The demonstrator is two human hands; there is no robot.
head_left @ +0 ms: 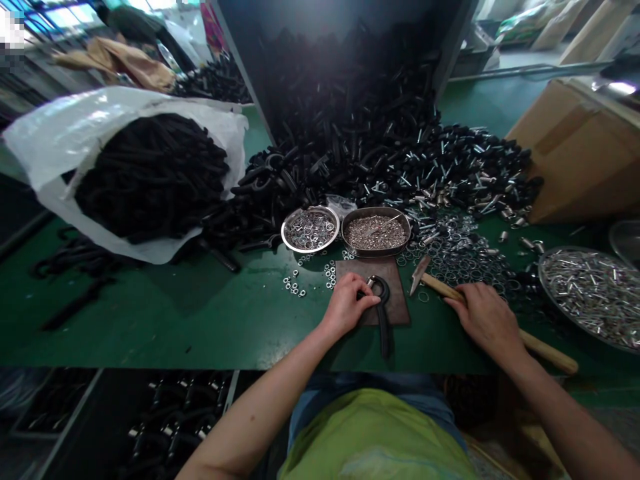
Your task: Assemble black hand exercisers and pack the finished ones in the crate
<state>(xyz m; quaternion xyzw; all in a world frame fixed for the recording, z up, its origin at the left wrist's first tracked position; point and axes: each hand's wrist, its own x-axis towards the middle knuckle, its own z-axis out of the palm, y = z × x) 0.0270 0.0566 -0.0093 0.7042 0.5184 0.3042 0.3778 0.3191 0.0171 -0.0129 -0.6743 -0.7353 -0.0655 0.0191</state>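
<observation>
My left hand is closed on a black curved handle part with a ring-like bend at its top. A small metal spring shows by the fingertips at that bend. The part lies over a flat brown metal plate, its straight end reaching past the plate's near edge. To the right, my right hand grips the wooden handle of a hammer. The hammer's head rests close to the plate's right side, low over the green table.
Beyond the plate stand a round dish of rings and an oval tin of small metal bits. Loose nuts lie left. Black parts heap behind. A bowl of pins and a cardboard box stand right; a white sack left.
</observation>
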